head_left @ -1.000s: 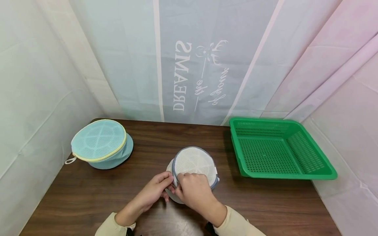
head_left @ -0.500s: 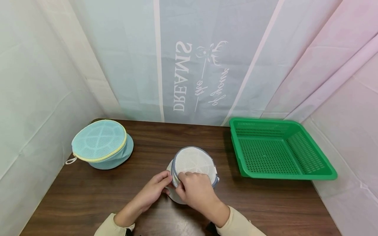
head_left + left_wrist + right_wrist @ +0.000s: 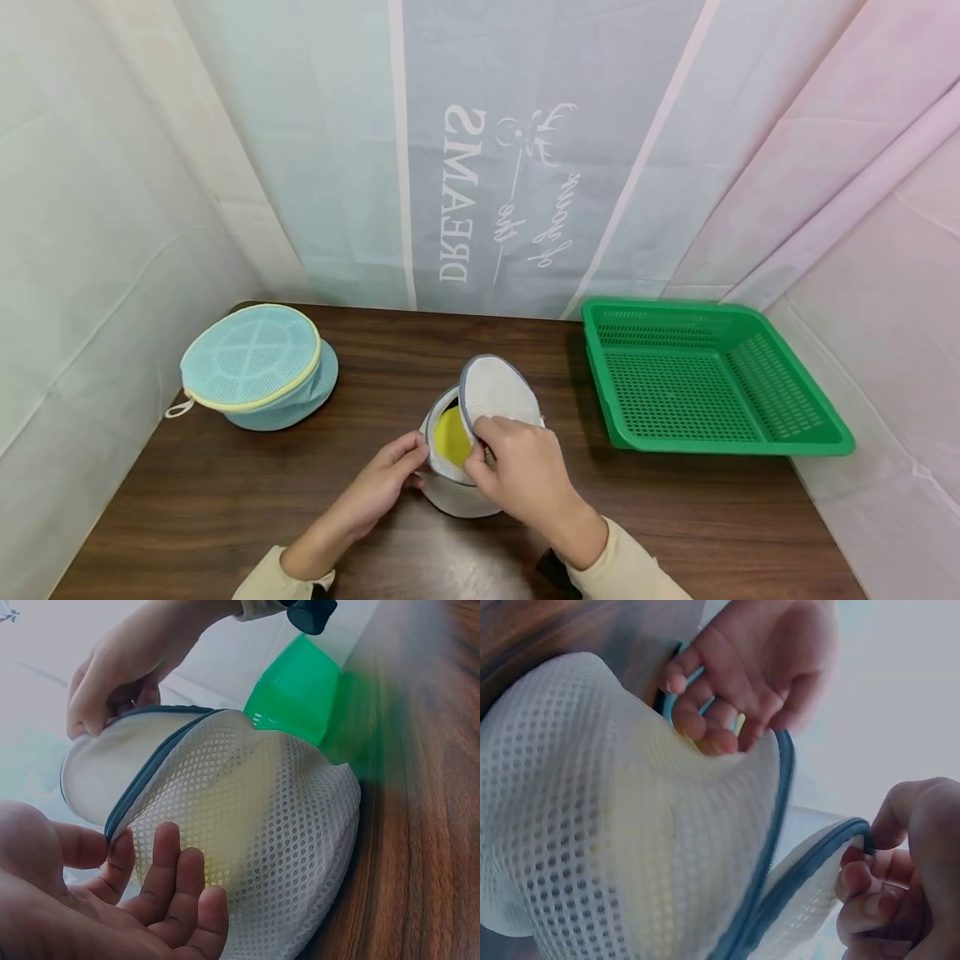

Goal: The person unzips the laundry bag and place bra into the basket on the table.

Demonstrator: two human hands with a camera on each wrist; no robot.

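Note:
A round white mesh laundry bag (image 3: pixel 461 498) with a blue-grey zip stands on the table, its lid (image 3: pixel 497 387) partly lifted. Through the gap shows something yellow (image 3: pixel 452 439) with a dark patch beside it; its kind is hidden by the bag. My left hand (image 3: pixel 384 482) pinches the zipped rim between thumb and index finger, while the other fingers lie loosely against the mesh (image 3: pixel 247 802). Up at the lid's edge, my right hand (image 3: pixel 528 471) pinches the zipped border, holding the lid tilted up to the right, as the right wrist view also shows.
A light blue mesh bag (image 3: pixel 255 354) with yellow trim and a white loop stands at the back left. At the back right sits a green plastic basket (image 3: pixel 720 446). Pale printed cloth (image 3: pixel 487 192) closes off the far side of the wooden table (image 3: pixel 360 358).
The lid, lying over the bag's top before, has been raised to the right by my right hand, and the yellow inside now shows. My left hand has stayed at the bag's left rim.

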